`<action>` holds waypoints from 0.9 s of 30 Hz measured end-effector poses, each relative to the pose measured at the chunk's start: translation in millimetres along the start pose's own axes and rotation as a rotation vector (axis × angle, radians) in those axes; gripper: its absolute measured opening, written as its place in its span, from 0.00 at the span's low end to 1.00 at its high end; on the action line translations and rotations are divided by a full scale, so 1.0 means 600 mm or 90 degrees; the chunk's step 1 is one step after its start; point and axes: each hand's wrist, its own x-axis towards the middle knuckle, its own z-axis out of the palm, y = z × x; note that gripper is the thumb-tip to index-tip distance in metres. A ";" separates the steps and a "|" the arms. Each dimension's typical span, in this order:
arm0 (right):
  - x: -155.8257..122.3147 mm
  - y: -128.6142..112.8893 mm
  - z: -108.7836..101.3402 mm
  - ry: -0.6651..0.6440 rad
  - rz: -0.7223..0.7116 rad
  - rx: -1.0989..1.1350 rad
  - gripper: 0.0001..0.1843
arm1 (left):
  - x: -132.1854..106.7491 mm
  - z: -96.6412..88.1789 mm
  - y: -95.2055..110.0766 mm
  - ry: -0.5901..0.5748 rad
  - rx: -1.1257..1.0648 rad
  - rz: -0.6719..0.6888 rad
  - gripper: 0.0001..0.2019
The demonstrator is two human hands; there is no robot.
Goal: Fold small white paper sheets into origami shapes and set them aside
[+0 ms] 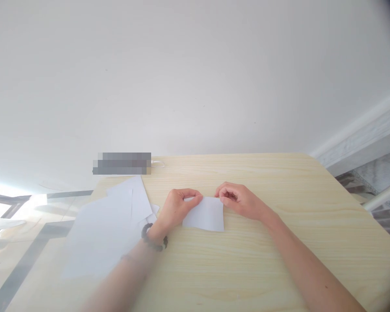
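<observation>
A small white piece of paper (205, 215) lies on the light wooden table (279, 216) in front of me. My left hand (178, 205), with a dark bead bracelet on its wrist, pinches the paper's upper left corner with curled fingers. My right hand (237, 199) pinches the upper right corner the same way. Both hands rest on the tabletop at the paper's far edge.
Several larger white sheets (107, 225) lie overlapping at the table's left side, partly under my left forearm. A blurred-out object (121, 164) sits at the table's far edge against the white wall. The floor and a skirting board show at the right.
</observation>
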 end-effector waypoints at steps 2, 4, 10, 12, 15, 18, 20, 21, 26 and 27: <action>-0.002 0.003 -0.007 -0.016 0.013 0.001 0.06 | 0.000 -0.001 -0.002 0.000 -0.023 -0.011 0.15; -0.004 0.006 -0.010 -0.014 0.021 0.009 0.05 | 0.001 -0.002 -0.004 0.001 -0.041 -0.014 0.16; -0.003 -0.003 0.012 0.038 0.009 0.005 0.12 | 0.000 0.004 -0.004 0.018 -0.011 0.018 0.14; -0.002 -0.010 0.024 0.041 -0.024 0.003 0.14 | -0.001 0.006 -0.002 0.019 -0.010 0.023 0.14; 0.000 -0.016 0.038 0.070 -0.027 -0.013 0.14 | -0.002 0.008 -0.001 0.018 -0.008 0.028 0.13; 0.003 -0.012 0.047 0.110 0.004 -0.033 0.13 | -0.003 0.009 -0.002 0.013 -0.006 0.039 0.13; 0.005 -0.008 0.051 0.118 0.018 -0.045 0.13 | -0.004 0.010 -0.002 0.013 -0.004 0.046 0.12; 0.006 -0.006 0.053 0.117 0.019 -0.046 0.12 | -0.005 0.011 -0.002 0.011 -0.004 0.047 0.12; 0.007 -0.004 0.055 0.124 0.001 -0.048 0.10 | -0.005 0.012 0.000 0.007 -0.008 0.041 0.11; 0.007 -0.005 0.054 0.126 -0.004 -0.049 0.10 | -0.005 0.012 0.000 0.007 -0.010 0.039 0.10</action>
